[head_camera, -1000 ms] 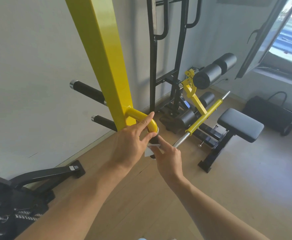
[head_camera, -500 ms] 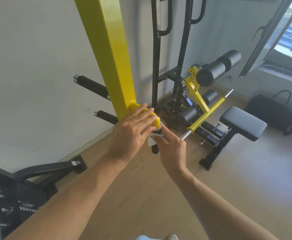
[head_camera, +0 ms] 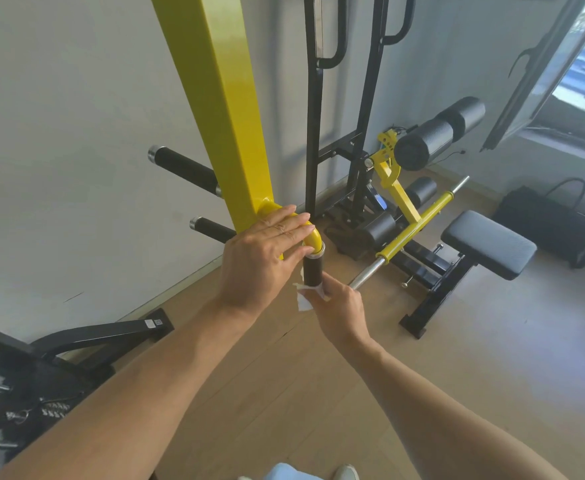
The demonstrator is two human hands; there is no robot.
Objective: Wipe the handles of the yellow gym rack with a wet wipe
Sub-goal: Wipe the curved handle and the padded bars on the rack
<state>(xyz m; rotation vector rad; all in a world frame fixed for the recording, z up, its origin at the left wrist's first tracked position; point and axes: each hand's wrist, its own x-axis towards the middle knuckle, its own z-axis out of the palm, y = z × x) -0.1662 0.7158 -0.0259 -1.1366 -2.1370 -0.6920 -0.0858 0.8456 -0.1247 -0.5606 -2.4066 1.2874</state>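
Observation:
A yellow rack upright (head_camera: 228,112) rises at the centre. From it a curved yellow arm (head_camera: 313,237) bends down into a black foam handle (head_camera: 311,271) with a metal collar. My left hand (head_camera: 263,261) rests over the yellow bend, fingers laid flat across it. My right hand (head_camera: 339,306) is wrapped round the lower end of the black handle with a white wet wipe (head_camera: 303,297) pinched against it. Two other black handles (head_camera: 183,168) (head_camera: 211,228) stick out to the left behind the upright.
A black frame (head_camera: 367,98) stands behind the rack. To the right lie a yellow bar (head_camera: 414,226), foam rollers (head_camera: 436,136) and a padded bench seat (head_camera: 488,244). A black bag (head_camera: 550,223) sits by the wall. Black equipment (head_camera: 41,368) fills the lower left floor.
My right hand slid down the black handle with the wipe, baring the grip's upper part. My left hand stayed on the yellow bend. The view moved closer.

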